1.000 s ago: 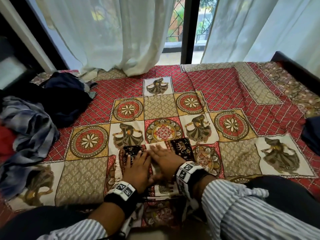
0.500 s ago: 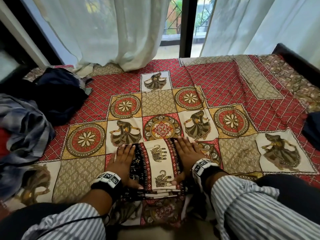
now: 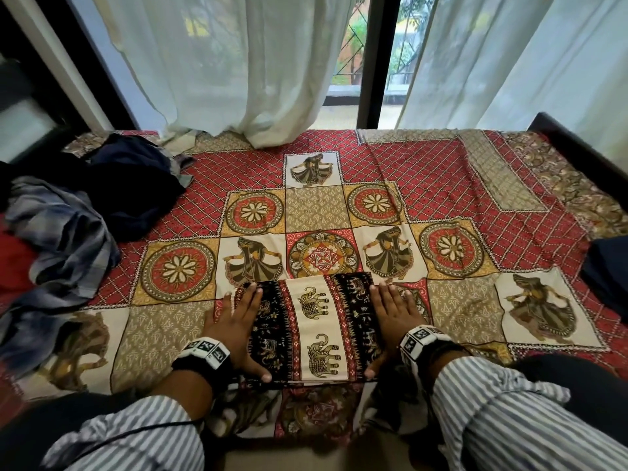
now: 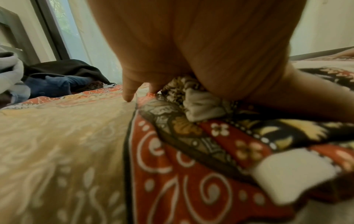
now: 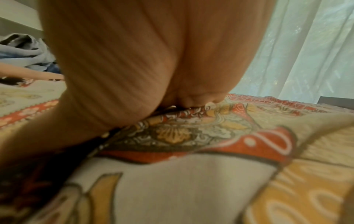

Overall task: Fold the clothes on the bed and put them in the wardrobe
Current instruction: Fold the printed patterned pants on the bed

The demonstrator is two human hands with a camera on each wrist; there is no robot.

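A folded cloth (image 3: 314, 326) lies on the bed (image 3: 441, 185) at its near edge. The left hand (image 3: 234, 326) rests flat on its left edge, the right hand (image 3: 394, 312) on its right edge. A heap of clothes (image 3: 78, 226) lies far left, a curtain (image 3: 238, 62) behind.

Both hands (image 3: 234, 326) (image 3: 396, 314) flat, fingers straight

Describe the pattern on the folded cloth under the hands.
Folded cloth: cream band with elephants between black and red borders; clearest in the head view.
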